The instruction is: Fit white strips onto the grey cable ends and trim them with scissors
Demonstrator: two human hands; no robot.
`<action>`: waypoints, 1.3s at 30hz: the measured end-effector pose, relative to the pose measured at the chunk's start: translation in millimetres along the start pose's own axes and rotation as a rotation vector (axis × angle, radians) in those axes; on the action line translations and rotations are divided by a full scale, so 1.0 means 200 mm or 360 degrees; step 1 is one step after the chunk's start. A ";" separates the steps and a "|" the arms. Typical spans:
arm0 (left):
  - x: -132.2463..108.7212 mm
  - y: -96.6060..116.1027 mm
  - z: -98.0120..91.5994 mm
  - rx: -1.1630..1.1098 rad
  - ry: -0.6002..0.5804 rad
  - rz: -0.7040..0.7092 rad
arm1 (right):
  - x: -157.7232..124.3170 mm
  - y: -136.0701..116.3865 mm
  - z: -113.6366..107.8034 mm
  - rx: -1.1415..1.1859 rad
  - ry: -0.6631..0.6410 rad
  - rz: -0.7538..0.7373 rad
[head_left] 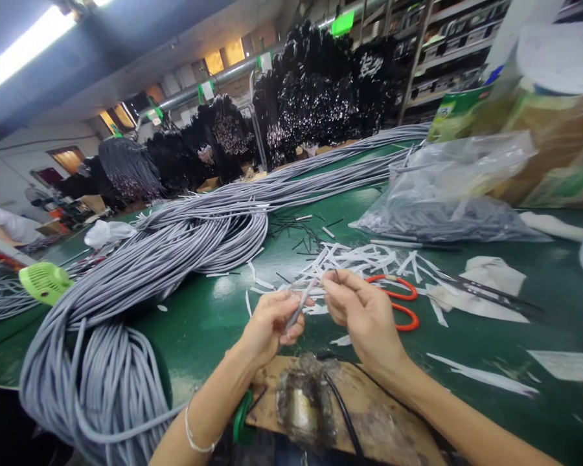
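Left fingers (278, 308) are clamping grey cable (298, 314); right fingers (341, 296) are pinching together; a loosening grip is risking a slip.

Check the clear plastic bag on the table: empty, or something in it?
Partly filled: dark grey pieces show through along the bottom of the plastic bag, while its upper part looks slack.

- One head-worn view, looking forward and down along the person's own forearms (447, 411), which come in from the bottom edge;
- the left hand (267, 320) and right hand (362, 307) sit near the lens, around mid-frame;
- the green surface (490, 340) stretches away beyond them;
- the view leans, so the metal rail (243, 67) in the background climbs rightward; the ceiling lamp (26, 48) shows at upper left
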State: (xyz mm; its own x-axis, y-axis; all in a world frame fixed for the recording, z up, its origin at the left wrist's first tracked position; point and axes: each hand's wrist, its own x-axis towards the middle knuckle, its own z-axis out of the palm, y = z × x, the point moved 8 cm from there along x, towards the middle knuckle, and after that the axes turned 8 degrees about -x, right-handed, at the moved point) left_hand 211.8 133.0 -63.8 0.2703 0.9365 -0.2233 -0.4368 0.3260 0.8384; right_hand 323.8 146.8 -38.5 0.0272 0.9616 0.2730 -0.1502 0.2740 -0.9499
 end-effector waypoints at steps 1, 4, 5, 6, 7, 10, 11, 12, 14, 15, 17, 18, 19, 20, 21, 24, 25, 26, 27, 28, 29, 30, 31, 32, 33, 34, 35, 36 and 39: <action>0.00 0.01 0.00 0.0011 0.0015 0.0028 | 0.00 0.00 -0.01 0.0024 0.0045 0.0008; 0.01 0.03 -0.03 0.0058 0.0123 0.0149 | 0.01 -0.01 -0.04 -0.0099 0.0123 -0.0020; 0.01 0.04 -0.05 0.0070 0.0176 0.0191 | 0.01 -0.01 -0.03 -0.0198 0.0101 -0.0039; 0.01 0.05 -0.06 0.0083 0.0222 0.0228 | 0.01 -0.01 -0.02 -0.0311 0.0057 -0.0059; 0.01 0.05 -0.07 0.0098 0.0258 0.0265 | 0.01 -0.02 0.00 -0.0432 -0.0004 -0.0076; 0.00 0.08 -0.07 0.0229 0.0288 0.0400 | -0.01 -0.03 0.04 -0.0748 -0.0135 -0.0174; 0.00 0.09 -0.07 0.0304 0.0298 0.0453 | -0.01 -0.04 0.04 -0.0828 -0.0142 -0.0237; -0.01 0.10 -0.06 0.0383 0.0310 0.0501 | -0.02 -0.06 0.05 -0.0895 -0.0129 -0.0311; -0.02 0.12 -0.05 0.0526 0.0339 0.0567 | -0.04 -0.11 0.04 -0.0995 -0.0066 -0.0474; -0.03 0.12 -0.05 0.0587 0.0348 0.0583 | -0.04 -0.14 0.04 -0.1037 -0.0022 -0.0554; -0.02 0.12 -0.04 0.0699 0.0338 0.0597 | -0.07 -0.18 0.04 -0.1092 0.0057 -0.0720; -0.02 0.12 -0.03 0.0747 0.0326 0.0608 | -0.08 -0.21 0.05 -0.1095 0.0076 -0.0815; -0.02 0.12 -0.02 0.0785 0.0308 0.0620 | -0.10 -0.23 0.06 -0.1079 0.0066 -0.0905; -0.01 0.12 -0.02 0.0808 0.0284 0.0632 | -0.11 -0.24 0.07 -0.1042 0.0035 -0.0978; -0.01 0.11 -0.01 0.0812 0.0254 0.0630 | -0.12 -0.25 0.08 -0.0992 -0.0005 -0.1017; 0.00 0.08 0.00 0.0743 0.0139 0.0522 | -0.10 -0.24 0.04 -0.0871 0.0050 -0.0879; 0.00 0.07 0.00 0.0690 0.0110 0.0460 | -0.08 -0.22 0.01 -0.0849 0.0118 -0.0774; 0.00 0.06 -0.01 0.0617 0.0094 0.0393 | -0.07 -0.21 -0.02 -0.0828 0.0176 -0.0669; 0.01 0.05 -0.02 0.0525 0.0098 0.0328 | -0.05 -0.19 -0.04 -0.0808 0.0195 -0.0577; 0.01 0.04 -0.03 0.0423 0.0120 0.0266 | -0.04 -0.17 -0.04 -0.0787 0.0167 -0.0510; 0.02 0.03 -0.05 0.0317 0.0151 0.0208 | -0.03 -0.15 -0.03 -0.0770 0.0098 -0.0467; 0.02 0.02 -0.06 0.0220 0.0182 0.0162 | -0.03 -0.14 0.00 -0.0758 0.0011 -0.0449; 0.03 0.01 -0.07 0.0137 0.0209 0.0125 | -0.03 -0.14 0.02 -0.0752 -0.0068 -0.0442; 0.03 0.01 -0.07 0.0071 0.0228 0.0096 | -0.03 -0.13 0.03 -0.0745 -0.0128 -0.0436; 0.03 0.01 -0.07 0.0018 0.0236 0.0075 | -0.04 -0.12 0.04 -0.0732 -0.0158 -0.0420; 0.04 0.00 -0.07 -0.0023 0.0235 0.0053 | -0.04 -0.11 0.04 -0.0709 -0.0149 -0.0395; 0.04 0.00 -0.07 -0.0055 0.0231 0.0034 | -0.04 -0.10 0.03 -0.0686 -0.0114 -0.0358; 0.04 0.00 -0.06 -0.0077 0.0227 0.0015 | -0.03 -0.09 0.02 -0.0664 -0.0063 -0.0317; 0.04 -0.02 -0.06 -0.0100 0.0224 -0.0022 | -0.03 -0.07 -0.02 -0.0635 0.0062 -0.0243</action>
State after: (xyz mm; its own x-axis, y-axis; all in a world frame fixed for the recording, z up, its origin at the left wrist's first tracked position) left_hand 204.6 140.0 -74.7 0.1555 0.9392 -0.3062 -0.4876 0.3425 0.8031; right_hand 328.7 137.9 -27.6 0.0579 0.9074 0.4164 0.2526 0.3902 -0.8854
